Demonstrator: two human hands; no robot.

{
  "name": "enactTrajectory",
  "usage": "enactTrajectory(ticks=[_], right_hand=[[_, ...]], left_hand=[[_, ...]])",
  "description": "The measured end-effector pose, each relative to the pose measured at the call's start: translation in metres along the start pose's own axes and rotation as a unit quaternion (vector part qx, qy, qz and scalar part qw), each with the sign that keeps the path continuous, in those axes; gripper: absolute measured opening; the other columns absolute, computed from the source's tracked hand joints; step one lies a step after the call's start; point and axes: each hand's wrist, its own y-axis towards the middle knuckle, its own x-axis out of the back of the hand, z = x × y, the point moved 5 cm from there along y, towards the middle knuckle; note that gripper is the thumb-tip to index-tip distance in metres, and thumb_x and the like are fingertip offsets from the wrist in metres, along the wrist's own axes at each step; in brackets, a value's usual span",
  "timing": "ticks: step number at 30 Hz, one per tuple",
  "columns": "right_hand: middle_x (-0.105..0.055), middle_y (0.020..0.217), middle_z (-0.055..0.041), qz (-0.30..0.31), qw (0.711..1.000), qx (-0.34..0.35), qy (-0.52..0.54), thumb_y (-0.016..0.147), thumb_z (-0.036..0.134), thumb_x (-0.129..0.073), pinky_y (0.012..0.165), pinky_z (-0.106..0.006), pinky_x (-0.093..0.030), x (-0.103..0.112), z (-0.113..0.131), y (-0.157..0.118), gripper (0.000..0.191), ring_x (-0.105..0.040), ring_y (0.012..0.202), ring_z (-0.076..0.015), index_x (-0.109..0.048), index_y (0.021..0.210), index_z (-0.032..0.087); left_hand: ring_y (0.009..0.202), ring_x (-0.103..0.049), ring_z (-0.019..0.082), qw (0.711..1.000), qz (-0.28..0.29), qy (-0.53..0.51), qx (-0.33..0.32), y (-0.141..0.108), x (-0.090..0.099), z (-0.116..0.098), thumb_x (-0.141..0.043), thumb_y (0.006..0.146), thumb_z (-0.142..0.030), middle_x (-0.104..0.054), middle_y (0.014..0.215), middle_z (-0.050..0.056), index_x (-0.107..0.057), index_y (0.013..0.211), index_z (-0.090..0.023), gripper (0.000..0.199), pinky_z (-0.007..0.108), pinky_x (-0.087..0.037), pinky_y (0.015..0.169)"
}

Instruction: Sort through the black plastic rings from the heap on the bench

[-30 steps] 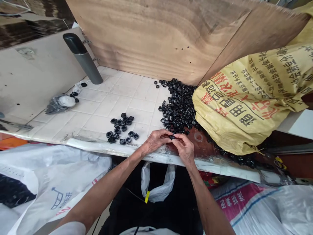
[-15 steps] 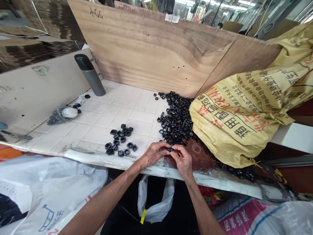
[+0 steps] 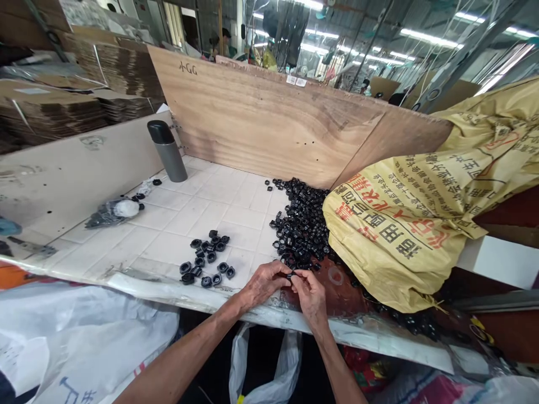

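Pinching one small black part (image 3: 290,275) between left hand (image 3: 263,283) and right hand (image 3: 310,293) at the near edge of the bench (image 3: 243,216).
Apparently far from finished: only a small cluster (image 3: 211,257) set apart at left, a large heap (image 3: 302,224) at right. Just beside the heap, a yellow sack (image 3: 389,230) with contents hidden; farther left, a plastic bag (image 3: 108,215) around something dark.

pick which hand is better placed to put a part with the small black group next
Probably the left hand: it is nearer the small black group, while the right hand is farther off, toward the yellow sack. Both hands meet at a dark part.
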Motion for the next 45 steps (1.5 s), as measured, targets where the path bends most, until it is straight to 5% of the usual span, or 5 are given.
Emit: enactTrajectory(ticks=[17,25,33,40,45], right_hand=[[-0.066,0.105,-0.0083,-0.002,0.995,0.095,0.011,0.083,0.032,-0.07,0.083,-0.034,-0.057,0.005,0.02,-0.003,0.015,-0.066,0.098,-0.0233,-0.07,0.092,0.021],[-0.062,0.059,0.0019,0.019,0.999,-0.016,-0.023,0.089,0.047,-0.061,0.055,-0.024,-0.05,-0.001,0.01,-0.003,0.029,-0.059,0.054,-0.0156,-0.065,0.094,0.019],[-0.047,0.05,0.0042,-0.026,0.988,0.041,-0.143,0.09,0.052,-0.058,0.051,-0.021,-0.039,-0.001,0.011,0.003,0.047,-0.044,0.05,-0.0107,-0.052,0.056,0.019],[-0.069,0.077,-0.0012,0.013,0.998,-0.022,0.051,0.085,0.047,-0.067,0.063,-0.028,-0.057,0.0,0.006,0.0,0.033,-0.066,0.062,-0.0162,-0.067,0.104,0.019],[-0.071,0.1,-0.0061,0.018,0.998,-0.011,0.064,0.082,0.043,-0.071,0.071,-0.033,-0.061,0.001,0.009,-0.003,0.031,-0.071,0.072,-0.0191,-0.071,0.102,0.019]], left_hand=[[0.088,-0.065,0.018,1.0,-0.014,-0.011,0.0,0.002,0.001,0.004,-0.073,0.08,-0.021,-0.069,0.095,0.004,-0.072,0.096,-0.018,0.017,0.028,-0.053,0.081],[0.088,-0.063,0.017,0.998,0.013,0.02,-0.063,0.0,0.0,-0.006,-0.066,0.083,-0.013,-0.066,0.097,0.004,-0.07,0.097,-0.019,0.016,0.026,-0.052,0.082],[0.086,-0.062,0.017,0.999,0.026,0.028,-0.034,0.001,0.0,-0.01,-0.065,0.081,-0.011,-0.067,0.092,0.003,-0.071,0.092,-0.018,0.014,0.026,-0.051,0.08],[0.084,-0.069,0.019,0.994,0.025,-0.099,0.043,-0.001,-0.005,0.001,-0.07,0.082,-0.023,-0.071,0.091,0.004,-0.07,0.102,-0.017,0.021,0.03,-0.056,0.08],[0.081,-0.071,0.02,0.987,0.021,-0.145,0.066,-0.002,-0.006,0.0,-0.072,0.082,-0.027,-0.073,0.084,0.004,-0.068,0.103,-0.016,0.024,0.032,-0.057,0.08]])
